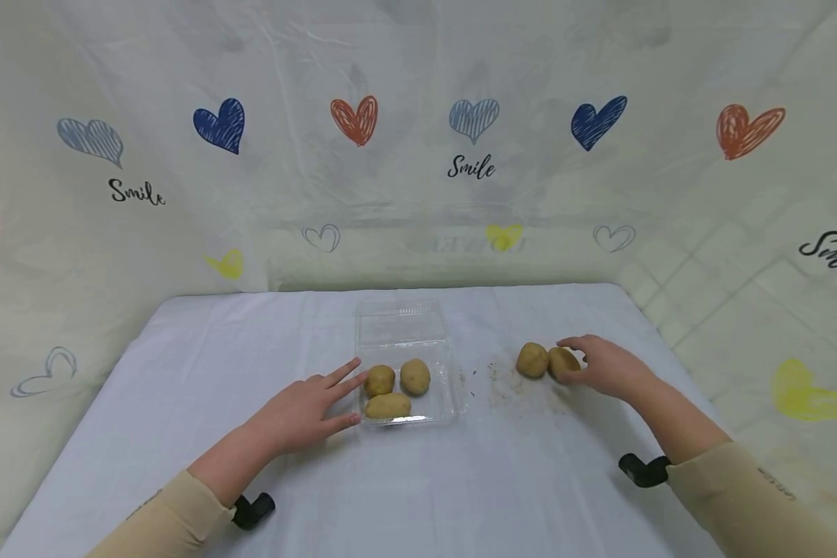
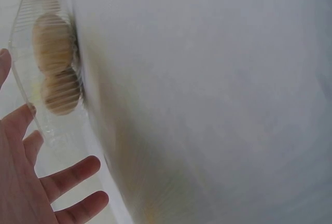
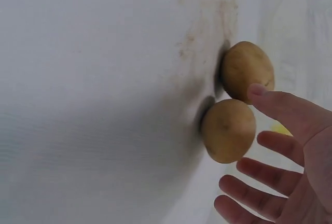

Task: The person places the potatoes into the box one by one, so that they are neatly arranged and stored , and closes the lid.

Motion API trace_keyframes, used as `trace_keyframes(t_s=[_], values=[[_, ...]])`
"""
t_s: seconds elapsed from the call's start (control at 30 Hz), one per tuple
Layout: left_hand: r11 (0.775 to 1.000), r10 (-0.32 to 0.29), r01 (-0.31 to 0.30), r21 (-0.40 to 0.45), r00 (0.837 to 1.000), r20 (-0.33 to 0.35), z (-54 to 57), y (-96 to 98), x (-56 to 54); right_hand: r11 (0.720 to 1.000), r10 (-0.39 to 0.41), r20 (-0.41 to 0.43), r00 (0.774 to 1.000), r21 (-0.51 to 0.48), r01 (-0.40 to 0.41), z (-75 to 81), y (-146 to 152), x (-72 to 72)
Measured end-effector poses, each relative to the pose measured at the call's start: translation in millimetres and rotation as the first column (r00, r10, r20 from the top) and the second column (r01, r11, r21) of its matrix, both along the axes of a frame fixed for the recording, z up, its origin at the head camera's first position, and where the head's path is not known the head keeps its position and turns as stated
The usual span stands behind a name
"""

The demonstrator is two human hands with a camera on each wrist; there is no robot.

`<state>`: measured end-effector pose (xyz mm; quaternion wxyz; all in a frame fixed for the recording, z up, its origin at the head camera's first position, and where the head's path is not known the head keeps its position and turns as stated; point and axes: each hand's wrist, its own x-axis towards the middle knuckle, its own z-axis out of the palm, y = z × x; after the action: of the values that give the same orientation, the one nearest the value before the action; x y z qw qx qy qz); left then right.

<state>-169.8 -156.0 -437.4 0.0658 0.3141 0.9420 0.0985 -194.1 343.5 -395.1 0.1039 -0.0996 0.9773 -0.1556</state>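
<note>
A clear plastic clamshell box (image 1: 446, 407) lies on the table with its lid (image 1: 401, 322) folded back. Inside it are three potatoes: a round one at the left (image 1: 380, 380), another round one (image 1: 415, 377) and an oblong one (image 1: 388, 406) in front. My left hand (image 1: 307, 415) is spread at the box's left side, fingertips right at its rim. On the right, two more potatoes sit side by side on the cloth, a left one (image 1: 532, 360) and a right one (image 1: 563, 363). Around the right one reaches my right hand (image 1: 603, 366), thumb and fingers parted.
White cloth (image 1: 418, 488) covers the table. Brown crumbs of dirt (image 1: 505, 376) are scattered between the box and the two loose potatoes. Behind the table hangs a pale sheet (image 1: 404, 194) printed with hearts and words.
</note>
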Motion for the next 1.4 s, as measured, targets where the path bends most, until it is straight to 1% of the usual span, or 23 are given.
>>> trace_keyframes(t_s=[0.17, 0.3, 0.57, 0.8, 0.93, 1.07, 1.2, 1.4], values=[[1.000, 0.001, -0.002, 0.004, 1.000, 0.003, 0.0, 0.0, 0.1, 0.999, -0.041, 0.005, 0.999, 0.006, 0.041, -11.0, 3.3, -2.7], [1.000, -0.002, 0.002, 0.003, 1.000, -0.002, -1.1, 0.1, 0.0, 0.997, -0.076, 0.004, 0.997, -0.014, 0.076, -15.4, 1.0, -3.0], [1.000, -0.002, 0.002, 0.009, 1.000, 0.001, -1.0, 0.4, 0.5, 0.991, -0.135, -0.004, 0.991, -0.020, 0.135, -18.9, -3.1, -3.2], [1.000, 0.000, 0.000, 0.002, 1.000, -0.003, -1.3, 1.1, -0.1, 0.988, -0.143, -0.012, 0.990, -0.053, 0.143, -19.6, -1.6, -0.8], [1.000, 0.002, -0.002, 0.003, 1.000, -0.002, -1.7, 1.8, -0.4, 0.986, -0.153, -0.023, 0.988, -0.065, 0.152, -18.3, 0.3, 0.6], [1.000, 0.003, -0.003, 0.004, 1.000, 0.000, -1.6, 1.7, -0.2, 0.984, -0.164, -0.062, 0.984, -0.082, 0.159, -14.2, 2.8, 2.1], [1.000, 0.002, -0.002, 0.003, 1.000, 0.000, -1.1, 1.0, 0.0, 0.983, -0.163, -0.091, 0.982, -0.095, 0.155, -6.6, 3.5, 4.5], [1.000, 0.005, -0.005, -0.001, 1.000, -0.002, -0.7, 0.7, -0.4, 0.985, -0.148, -0.089, 0.985, -0.108, 0.138, 6.4, -0.1, 8.2]])
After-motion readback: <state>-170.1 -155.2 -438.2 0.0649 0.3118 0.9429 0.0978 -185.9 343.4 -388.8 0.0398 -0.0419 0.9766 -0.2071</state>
